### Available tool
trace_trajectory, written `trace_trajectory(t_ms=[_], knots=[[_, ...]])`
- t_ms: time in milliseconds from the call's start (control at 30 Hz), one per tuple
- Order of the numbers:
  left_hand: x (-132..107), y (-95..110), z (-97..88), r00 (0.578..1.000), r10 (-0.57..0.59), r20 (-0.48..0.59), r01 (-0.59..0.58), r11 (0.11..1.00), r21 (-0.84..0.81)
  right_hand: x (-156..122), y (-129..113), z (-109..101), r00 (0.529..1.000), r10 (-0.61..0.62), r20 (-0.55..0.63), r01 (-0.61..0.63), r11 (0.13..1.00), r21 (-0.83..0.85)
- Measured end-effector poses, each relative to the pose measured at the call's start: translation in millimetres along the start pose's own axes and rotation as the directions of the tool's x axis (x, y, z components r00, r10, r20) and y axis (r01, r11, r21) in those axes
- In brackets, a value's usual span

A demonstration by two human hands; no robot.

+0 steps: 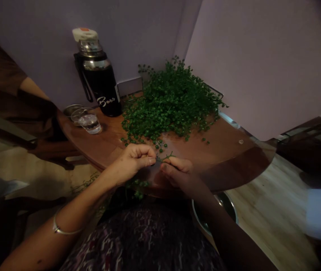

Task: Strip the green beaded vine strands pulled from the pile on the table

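Observation:
Between my hands runs a thin, branching green berry stem (pixel 168 156), just above the near part of the table. My right hand (pixel 179 169) pinches it between thumb and forefinger. My left hand (pixel 140 158) is closed in a pinch at the stem's left end; any berry inside those fingers is hidden. Right behind my hands, a few loose green berries (pixel 161 145) lie on the wood. Farther back rises a large heap of green berry sprigs (pixel 171 99).
A round-edged wooden table (pixel 219 150) stands against the wall. At its left are a black flask (pixel 101 82) and a clear glass (pixel 90 122) of water. A metal bowl (pixel 235 212) sits below the table edge at right. Stripped stems (pixel 85 183) show low at left.

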State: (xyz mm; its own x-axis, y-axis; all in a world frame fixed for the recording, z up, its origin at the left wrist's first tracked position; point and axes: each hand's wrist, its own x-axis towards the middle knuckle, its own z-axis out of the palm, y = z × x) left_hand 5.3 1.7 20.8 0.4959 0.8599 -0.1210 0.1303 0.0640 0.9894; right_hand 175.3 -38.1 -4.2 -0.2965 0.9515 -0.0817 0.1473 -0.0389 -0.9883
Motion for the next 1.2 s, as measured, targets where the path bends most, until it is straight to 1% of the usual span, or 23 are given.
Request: trace_trajectory(t_ms=[67,167,333,400,433,467,500,533,567,600,633,667,700,733,767,833,867,933,1033,1133,1200], knots=[[-4,2,-3.4,0.996,-0.044,0.076,0.044,0.999,0.002,-4,1,-5,0.993,0.047,0.106,-0.055,0.996,0.073],[-10,5,-4.1,0.980,-0.092,0.174,0.092,0.996,0.011,-10,0,-10,0.963,0.111,0.247,-0.151,0.977,0.148],[-17,7,4.2,0.961,-0.133,0.242,0.146,0.988,-0.039,-14,-5,-11,0.920,0.147,0.363,-0.231,0.952,0.199],[-19,6,1.6,0.953,-0.148,0.266,0.170,0.984,-0.062,-17,-4,-13,0.906,0.159,0.392,-0.258,0.942,0.215],[-20,6,-3.2,0.955,-0.146,0.258,0.170,0.983,-0.073,-19,-2,-15,0.897,0.176,0.406,-0.281,0.936,0.214],[-21,6,-10.5,0.965,-0.141,0.219,0.164,0.983,-0.088,-21,0,-18,0.885,0.198,0.421,-0.307,0.929,0.209],[-22,6,-19.9,0.980,-0.133,0.151,0.150,0.983,-0.109,-24,3,-22,0.877,0.219,0.429,-0.332,0.920,0.209],[-22,7,-30.4,0.991,-0.124,0.045,0.130,0.982,-0.137,-27,6,-26,0.872,0.236,0.428,-0.355,0.908,0.223],[-22,7,-40.7,0.988,-0.128,-0.082,0.112,0.978,-0.174,-30,8,-29,0.876,0.249,0.414,-0.373,0.893,0.252],[-22,7,-49.4,0.972,-0.128,-0.198,0.084,0.973,-0.213,-32,10,-32,0.887,0.253,0.385,-0.379,0.877,0.295],[-21,6,-55.1,0.955,-0.125,-0.268,0.058,0.968,-0.243,-32,12,-34,0.904,0.252,0.346,-0.373,0.859,0.350],[-19,5,-57.1,0.946,-0.137,-0.293,0.057,0.963,-0.265,-31,12,-34,0.918,0.252,0.305,-0.365,0.839,0.403],[-16,3,-55.3,0.948,-0.155,-0.279,0.073,0.957,-0.282,-28,12,-32,0.927,0.259,0.272,-0.360,0.818,0.450],[-13,1,-50.2,0.955,-0.179,-0.236,0.105,0.949,-0.297,-24,10,-29,0.931,0.264,0.252,-0.358,0.795,0.489],[-10,-2,-42.8,0.962,-0.203,-0.181,0.140,0.939,-0.314,-20,9,-25,0.934,0.265,0.238,-0.354,0.776,0.523],[-5,-6,-25.8,0.973,-0.213,-0.092,0.168,0.921,-0.352,-9,6,-15,0.944,0.255,0.209,-0.330,0.751,0.572],[-3,-8,-18.3,0.978,-0.201,-0.061,0.166,0.916,-0.367,-4,5,-10,0.953,0.245,0.180,-0.304,0.752,0.585],[-2,-10,-7.8,0.986,-0.167,-0.024,0.146,0.915,-0.376,5,4,-1,0.969,0.230,0.091,-0.239,0.782,0.576],[-1,-11,-0.5,0.990,-0.139,-0.006,0.127,0.919,-0.373,14,6,10,0.979,0.199,-0.040,-0.157,0.868,0.471],[-1,-12,4.1,0.992,-0.122,-0.006,0.110,0.914,-0.390,18,7,18,0.988,0.124,-0.091,-0.091,0.950,0.300],[0,-12,6.2,0.994,-0.105,-0.013,0.092,0.918,-0.385,20,7,19,0.991,0.079,-0.103,-0.059,0.980,0.190]])
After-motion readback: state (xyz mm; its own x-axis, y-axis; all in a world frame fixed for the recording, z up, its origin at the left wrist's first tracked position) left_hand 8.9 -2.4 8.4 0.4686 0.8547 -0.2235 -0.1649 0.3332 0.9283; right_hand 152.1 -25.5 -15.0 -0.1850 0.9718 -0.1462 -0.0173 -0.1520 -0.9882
